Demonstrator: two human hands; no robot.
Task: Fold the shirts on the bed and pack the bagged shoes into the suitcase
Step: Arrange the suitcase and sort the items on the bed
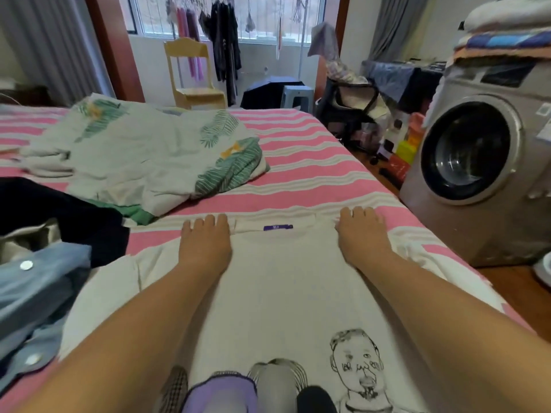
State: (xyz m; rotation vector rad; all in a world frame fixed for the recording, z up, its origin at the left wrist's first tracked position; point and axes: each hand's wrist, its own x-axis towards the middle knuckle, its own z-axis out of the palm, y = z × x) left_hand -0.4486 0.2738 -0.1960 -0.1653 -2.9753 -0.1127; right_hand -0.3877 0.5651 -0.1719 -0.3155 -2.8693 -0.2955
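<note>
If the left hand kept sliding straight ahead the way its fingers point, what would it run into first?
Past the white shirt's collar edge, the left hand would cross bare pink-striped bedsheet, then probably meet the crumpled leaf-print quilt. Depth is hard to judge, so it might just pass the quilt's right corner.

Two hands, left hand (pixel 205 247) and right hand (pixel 362 234), one white shirt (pixel 283 281), one washing machine (pixel 477 171), one yellow chair (pixel 193 76), one leaf-print quilt (pixel 143 156)

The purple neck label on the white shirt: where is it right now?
In the head view, the purple label sits at the white shirt's collar, midway between the left hand and right hand.
</note>
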